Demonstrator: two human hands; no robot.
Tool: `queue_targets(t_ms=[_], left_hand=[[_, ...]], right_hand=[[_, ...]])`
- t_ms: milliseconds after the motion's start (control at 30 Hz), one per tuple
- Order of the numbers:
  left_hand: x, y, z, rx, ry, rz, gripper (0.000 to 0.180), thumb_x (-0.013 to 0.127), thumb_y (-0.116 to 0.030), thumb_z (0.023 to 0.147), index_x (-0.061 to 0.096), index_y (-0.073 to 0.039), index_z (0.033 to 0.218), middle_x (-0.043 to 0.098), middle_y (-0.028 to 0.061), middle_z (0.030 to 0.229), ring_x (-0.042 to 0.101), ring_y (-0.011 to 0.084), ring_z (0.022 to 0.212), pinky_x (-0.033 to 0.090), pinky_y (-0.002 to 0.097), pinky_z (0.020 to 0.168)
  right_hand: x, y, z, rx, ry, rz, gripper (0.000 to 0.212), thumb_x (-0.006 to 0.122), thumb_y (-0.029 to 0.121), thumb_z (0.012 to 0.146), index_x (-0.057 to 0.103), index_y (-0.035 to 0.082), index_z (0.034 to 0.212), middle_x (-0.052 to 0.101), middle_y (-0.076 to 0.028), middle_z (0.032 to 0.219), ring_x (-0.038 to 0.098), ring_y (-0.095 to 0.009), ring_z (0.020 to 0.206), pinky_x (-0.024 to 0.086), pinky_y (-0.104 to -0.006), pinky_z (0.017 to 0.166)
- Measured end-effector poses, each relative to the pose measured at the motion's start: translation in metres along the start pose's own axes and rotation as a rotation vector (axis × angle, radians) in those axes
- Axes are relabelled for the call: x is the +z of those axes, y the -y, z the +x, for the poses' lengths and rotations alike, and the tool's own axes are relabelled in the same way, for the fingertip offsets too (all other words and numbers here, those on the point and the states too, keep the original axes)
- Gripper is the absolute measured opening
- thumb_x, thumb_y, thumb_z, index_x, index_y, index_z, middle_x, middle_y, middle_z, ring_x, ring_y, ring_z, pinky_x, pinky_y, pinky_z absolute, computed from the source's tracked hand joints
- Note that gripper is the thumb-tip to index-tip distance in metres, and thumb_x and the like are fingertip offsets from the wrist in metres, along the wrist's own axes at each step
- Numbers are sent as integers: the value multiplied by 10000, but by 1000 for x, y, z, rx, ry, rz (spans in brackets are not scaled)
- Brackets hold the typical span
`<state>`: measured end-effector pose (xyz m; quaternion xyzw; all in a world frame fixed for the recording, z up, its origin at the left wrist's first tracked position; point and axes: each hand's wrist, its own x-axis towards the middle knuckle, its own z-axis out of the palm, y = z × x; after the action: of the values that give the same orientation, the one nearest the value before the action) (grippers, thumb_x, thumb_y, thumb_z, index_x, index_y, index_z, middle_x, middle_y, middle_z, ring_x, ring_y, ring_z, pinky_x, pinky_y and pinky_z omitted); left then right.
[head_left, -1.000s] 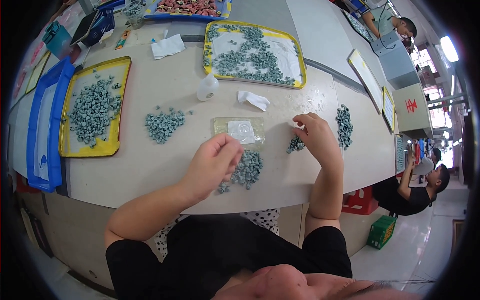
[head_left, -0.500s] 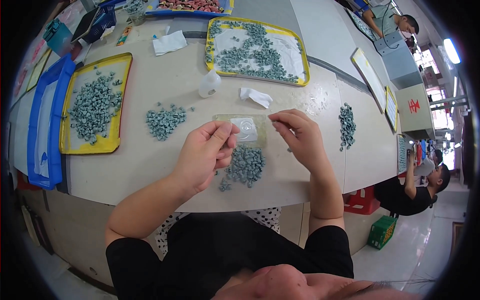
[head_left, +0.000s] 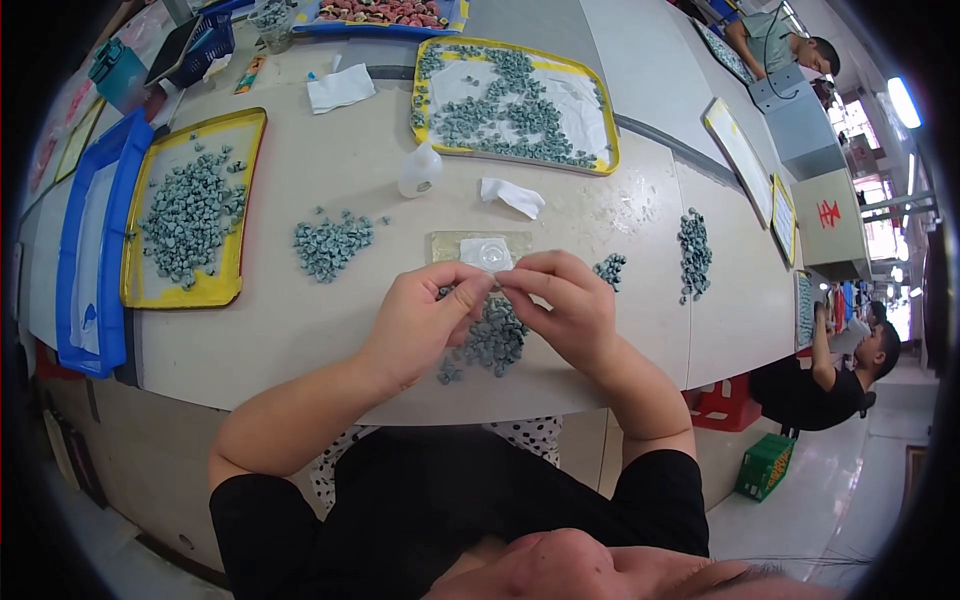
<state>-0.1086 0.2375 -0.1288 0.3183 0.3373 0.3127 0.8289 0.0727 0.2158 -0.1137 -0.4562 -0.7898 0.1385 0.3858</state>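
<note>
The person's left hand (head_left: 420, 315) and right hand (head_left: 572, 305) meet at the fingertips, each pinched closed, though from here I can't make out whether anything small is between them. Partly hidden under them, a heap of small grey-green lumpy pieces (head_left: 497, 343) lies on the pale smooth tabletop (head_left: 300, 350), just this side of a flat, yellowish translucent slab (head_left: 520, 241). A smaller grey-green cluster (head_left: 609, 270) sits near the right hand.
</note>
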Motion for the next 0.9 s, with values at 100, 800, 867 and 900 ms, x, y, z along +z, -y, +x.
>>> queue_targets(t_ms=[100,800,867,900], left_hand=[[-3,3,2,44,-15,119,196,548,-159,919,589,10,1010,463,-14,692,320,38,501,252,193,439],[-13,-14,0,118,-131,-185,169,519,-108,916,522,-4,1049,535,44,878,377,38,583,320,183,488],[-16,-15,0,111,-120,-206,163,514,-118,921,522,-5,1038,535,42,877,376,37,583,319,182,486],[-18,-14,0,103,-108,-226,159,510,-129,926,522,-7,1027,535,40,876,376,37,584,318,182,485]], right_hand=[[2,-1,-1,-129,-55,-96,255,711,-51,654,654,38,886,627,-69,817,616,-192,685,500,-261,574],[0,-10,11,-340,157,-485,309,582,47,647,644,23,949,573,-58,871,565,-193,702,457,-305,573],[2,-9,13,-348,164,-498,314,577,49,643,645,23,948,570,-57,870,564,-196,707,457,-306,574],[3,-8,14,-341,169,-494,311,580,57,645,647,26,947,570,-55,872,563,-193,704,456,-307,574]])
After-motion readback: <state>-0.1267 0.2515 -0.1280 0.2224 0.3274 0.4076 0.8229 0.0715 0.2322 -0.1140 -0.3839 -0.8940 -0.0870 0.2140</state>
